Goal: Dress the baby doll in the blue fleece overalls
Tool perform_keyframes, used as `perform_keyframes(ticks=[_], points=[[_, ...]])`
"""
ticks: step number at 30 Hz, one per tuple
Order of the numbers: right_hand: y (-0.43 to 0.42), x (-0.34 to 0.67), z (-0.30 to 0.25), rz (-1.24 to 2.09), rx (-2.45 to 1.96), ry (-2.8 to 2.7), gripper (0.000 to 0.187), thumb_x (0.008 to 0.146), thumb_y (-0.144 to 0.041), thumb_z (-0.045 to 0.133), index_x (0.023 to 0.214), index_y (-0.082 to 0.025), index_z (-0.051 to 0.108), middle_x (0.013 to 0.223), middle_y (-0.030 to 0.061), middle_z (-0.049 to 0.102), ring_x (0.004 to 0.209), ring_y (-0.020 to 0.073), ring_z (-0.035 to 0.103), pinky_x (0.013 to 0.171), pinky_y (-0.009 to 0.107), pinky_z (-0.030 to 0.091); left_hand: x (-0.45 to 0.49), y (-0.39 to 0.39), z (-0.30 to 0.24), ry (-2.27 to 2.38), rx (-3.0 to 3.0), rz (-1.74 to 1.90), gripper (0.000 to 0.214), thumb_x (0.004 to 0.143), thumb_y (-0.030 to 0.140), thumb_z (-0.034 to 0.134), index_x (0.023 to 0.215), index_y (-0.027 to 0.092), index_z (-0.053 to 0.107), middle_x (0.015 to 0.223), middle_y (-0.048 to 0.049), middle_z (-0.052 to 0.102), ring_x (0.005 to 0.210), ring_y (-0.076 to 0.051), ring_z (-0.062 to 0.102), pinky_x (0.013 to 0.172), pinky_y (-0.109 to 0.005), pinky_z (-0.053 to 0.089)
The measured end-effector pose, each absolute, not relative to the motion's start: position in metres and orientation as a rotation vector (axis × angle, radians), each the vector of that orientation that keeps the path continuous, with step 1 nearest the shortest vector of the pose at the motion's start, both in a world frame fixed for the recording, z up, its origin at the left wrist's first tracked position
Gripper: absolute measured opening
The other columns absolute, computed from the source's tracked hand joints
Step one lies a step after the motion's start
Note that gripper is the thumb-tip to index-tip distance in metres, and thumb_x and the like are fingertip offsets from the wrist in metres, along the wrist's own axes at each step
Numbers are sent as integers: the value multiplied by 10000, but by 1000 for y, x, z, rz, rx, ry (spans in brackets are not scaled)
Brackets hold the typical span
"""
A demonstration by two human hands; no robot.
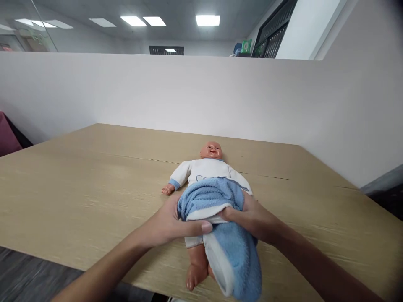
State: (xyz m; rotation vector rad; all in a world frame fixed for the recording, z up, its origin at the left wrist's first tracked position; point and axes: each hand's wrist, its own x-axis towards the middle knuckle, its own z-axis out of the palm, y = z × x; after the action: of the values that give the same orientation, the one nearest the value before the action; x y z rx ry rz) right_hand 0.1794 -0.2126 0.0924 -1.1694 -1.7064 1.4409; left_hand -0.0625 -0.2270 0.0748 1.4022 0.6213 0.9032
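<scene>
Baby doll [206, 167] lies face-up mid-table [94, 176]; your left hand [170, 222] and right hand [252, 218] pinch the blue towel [214, 195] at its waist, so keep the fold taut and even.

A light wooden table [78, 180] is spread across the lower frame. A white partition wall [157, 92] is set behind it. Lit ceiling panels [207, 20] are seen along the top, a dark window [273, 33] at upper right, a pink cushion [8, 138] at left.
</scene>
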Motion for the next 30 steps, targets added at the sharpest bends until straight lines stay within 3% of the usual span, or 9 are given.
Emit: perform_keyframes(ticks=[3, 7, 11, 16, 21, 30], points=[[-231, 174, 94, 1287, -1203, -1861, 570, 847, -331, 782, 1398, -218, 694, 1396, 113, 748, 1350, 367, 660, 1256, 583, 432, -56, -253, 72, 857, 1456, 976, 479, 872, 374, 858, 1308, 210, 744, 1305, -94, 786, 1262, -304, 714, 1129, -402, 549], [-253, 166, 91, 1073, -1270, -2003, 547, 826, -218, 717, 1373, -219, 715, 1400, 95, 741, 1339, 337, 654, 1264, 545, 427, -54, -280, 49, 1118, 1417, 1075, 484, 956, 444, 708, 1358, 174, 712, 1347, -123, 776, 1222, -325, 730, 1081, -423, 576], [-263, 158, 74, 959, -1332, -2056, 501, 839, -233, 673, 1335, -217, 745, 1382, 115, 745, 1326, 342, 660, 1223, 542, 466, -56, -291, 18, 1347, 1529, 1090, 386, 909, 380, 697, 1243, 191, 739, 1333, -123, 768, 1218, -350, 699, 1052, -443, 556], [-259, 154, 43, 776, -1422, -2055, 492, 848, -237, 653, 1333, -204, 723, 1312, 143, 768, 1278, 365, 679, 1148, 574, 512, -56, -285, 3, 1444, 1577, 1011, 225, 884, 332, 666, 1063, 202, 709, 1045, -83, 786, 1020, -307, 713, 930, -396, 559], [-249, 155, 25, 756, -1452, -1938, 398, 819, -256, 688, 1207, -176, 734, 1245, 161, 780, 1198, 358, 717, 1088, 541, 549, -52, -268, 9, 1468, 1631, 968, 197, 904, 321, 612, 1059, 212, 666, 992, -65, 758, 978, -284, 695, 902, -370, 532], [-207, 154, 23, 726, -1469, -1872, 417, 801, -349, 654, 1153, -138, 731, 1156, 185, 783, 1127, 373, 735, 1039, 540, 564, -51, -228, 16, 1596, 1748, 887, 216, 901, 363, 569, 1058, 220, 611, 1004, -64, 735, 968, -298, 663, 852, -381, 456]])
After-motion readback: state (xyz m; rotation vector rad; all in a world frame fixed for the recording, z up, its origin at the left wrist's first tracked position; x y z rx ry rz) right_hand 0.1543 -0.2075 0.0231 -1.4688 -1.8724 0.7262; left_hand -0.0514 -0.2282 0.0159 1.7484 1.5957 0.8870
